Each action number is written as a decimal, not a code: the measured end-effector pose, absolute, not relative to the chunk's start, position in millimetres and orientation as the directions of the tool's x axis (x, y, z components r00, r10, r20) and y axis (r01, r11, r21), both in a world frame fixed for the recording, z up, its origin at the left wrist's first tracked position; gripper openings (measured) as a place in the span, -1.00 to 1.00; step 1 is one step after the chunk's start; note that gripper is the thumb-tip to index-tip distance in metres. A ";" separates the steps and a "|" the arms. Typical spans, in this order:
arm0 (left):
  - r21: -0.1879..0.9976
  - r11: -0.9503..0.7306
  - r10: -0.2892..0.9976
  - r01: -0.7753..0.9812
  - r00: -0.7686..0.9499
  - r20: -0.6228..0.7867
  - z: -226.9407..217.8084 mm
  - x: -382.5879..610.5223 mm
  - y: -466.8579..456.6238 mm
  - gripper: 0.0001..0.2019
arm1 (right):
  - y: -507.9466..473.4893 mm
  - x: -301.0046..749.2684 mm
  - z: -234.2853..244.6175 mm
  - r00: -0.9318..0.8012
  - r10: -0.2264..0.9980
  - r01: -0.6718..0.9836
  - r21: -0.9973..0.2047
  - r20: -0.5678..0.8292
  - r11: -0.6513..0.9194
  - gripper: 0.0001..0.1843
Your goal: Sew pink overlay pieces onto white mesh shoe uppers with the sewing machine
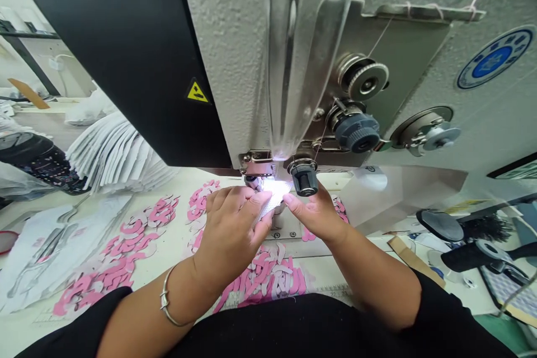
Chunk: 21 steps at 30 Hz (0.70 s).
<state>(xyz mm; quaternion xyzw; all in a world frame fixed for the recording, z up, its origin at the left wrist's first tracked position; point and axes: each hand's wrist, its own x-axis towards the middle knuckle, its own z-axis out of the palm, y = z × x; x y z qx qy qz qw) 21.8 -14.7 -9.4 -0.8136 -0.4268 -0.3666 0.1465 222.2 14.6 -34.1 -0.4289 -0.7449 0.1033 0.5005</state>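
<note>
Under the lit head of a sewing machine [259, 170] lies a small white fabric piece [272, 205] with a dotted texture. My left hand [232, 224], a bracelet on its wrist, pinches this piece between thumb and forefinger, the other fingers lying over its left side. On the opposite side, my right hand [321, 215] reaches in with its thumb stretched toward the fabric's edge. Its other fingers pass behind a dark tension knob [305, 178], and I cannot tell whether they touch the fabric. Glare from the lamp washes out the needle area.
Pink and white curved cut pieces [268, 274] lie in front of my body, with more pink pieces [130, 243] to the left. A fanned white stack [119, 151] stands at back left, near tweezers [50, 246]. A brush [486, 228] and a black-handled tool [474, 257] lie right.
</note>
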 end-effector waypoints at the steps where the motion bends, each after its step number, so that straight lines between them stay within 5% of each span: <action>1: 0.082 -0.596 0.588 0.799 0.364 0.722 -10.2 21.7 -13.9 -0.84 | 15.3 223.3 -33.7 -0.164 0.724 0.541 -0.553 0.670 0.634 -0.71; 10: 0.099 -0.619 0.580 0.779 0.368 0.727 -10.3 20.0 -14.1 -0.84 | 16.0 232.6 -26.9 -0.411 0.591 0.558 -0.321 0.694 0.765 -0.71; 21: 0.110 -0.623 0.581 0.774 0.365 0.727 -10.3 15.5 -13.2 -0.80 | 15.8 233.2 -29.8 -0.446 0.551 0.567 -0.255 0.705 0.784 -0.66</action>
